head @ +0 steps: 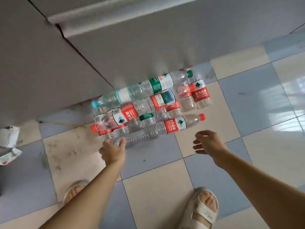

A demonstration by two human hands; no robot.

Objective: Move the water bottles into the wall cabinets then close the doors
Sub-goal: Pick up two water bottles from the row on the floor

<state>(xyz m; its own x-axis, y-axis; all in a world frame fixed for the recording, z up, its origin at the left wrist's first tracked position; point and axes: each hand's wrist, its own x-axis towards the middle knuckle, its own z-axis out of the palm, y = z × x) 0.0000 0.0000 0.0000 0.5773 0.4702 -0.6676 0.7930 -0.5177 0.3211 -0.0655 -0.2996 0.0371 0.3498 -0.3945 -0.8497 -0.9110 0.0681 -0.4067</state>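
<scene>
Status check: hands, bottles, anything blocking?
Left hand closing on nearest bottle. Right hand open, empty. Bottle pile on floor against wall. Nothing blocking.

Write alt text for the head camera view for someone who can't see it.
A person reaches both hands toward a pile of empty plastic water bottles lying on a checkered tile floor; the left hand touches the nearest bottle, the right hand hovers open.

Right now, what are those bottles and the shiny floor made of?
The bottles look like thin clear plastic: you can see through them, their sides are ribbed, and they carry glossy printed labels and coloured screw caps. The floor looks like glazed ceramic tile: square blue and cream pieces with thin joint lines, and window light reflects off it. Stone or vinyl can't be ruled out.
</scene>
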